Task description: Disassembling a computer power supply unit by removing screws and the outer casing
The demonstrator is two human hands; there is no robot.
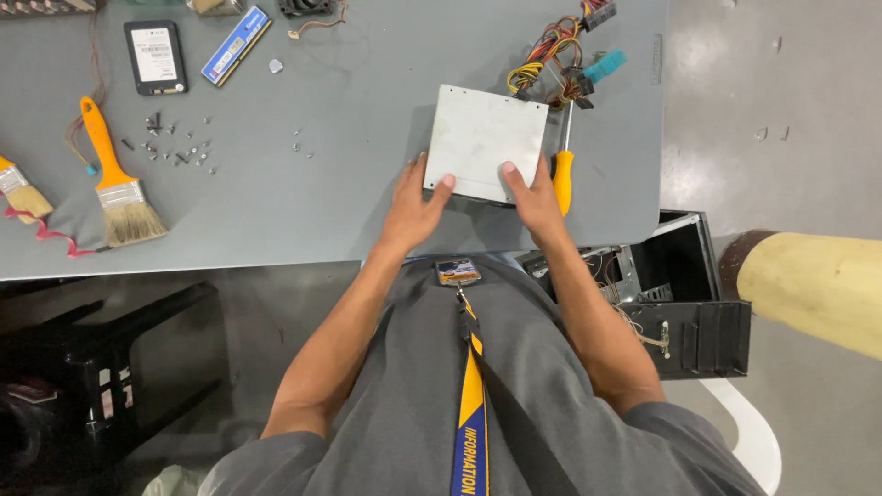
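Note:
A grey metal power supply box (484, 138) lies on the grey table (367, 184), a bundle of coloured cables (556, 55) running from its far right corner. My left hand (413, 207) grips the box's near left edge, thumb on top. My right hand (533, 197) grips the near right edge, thumb on top too. Right beside my right hand lies a screwdriver with an orange-yellow handle (562, 179), along the box's right side.
Small screws (175, 147) are scattered at the left, next to an orange-handled paintbrush (115, 179) and a second brush (23, 193). A black drive (154, 57) and a blue memory stick (236, 46) lie at the back. An open black computer case (680, 294) stands on the floor, right.

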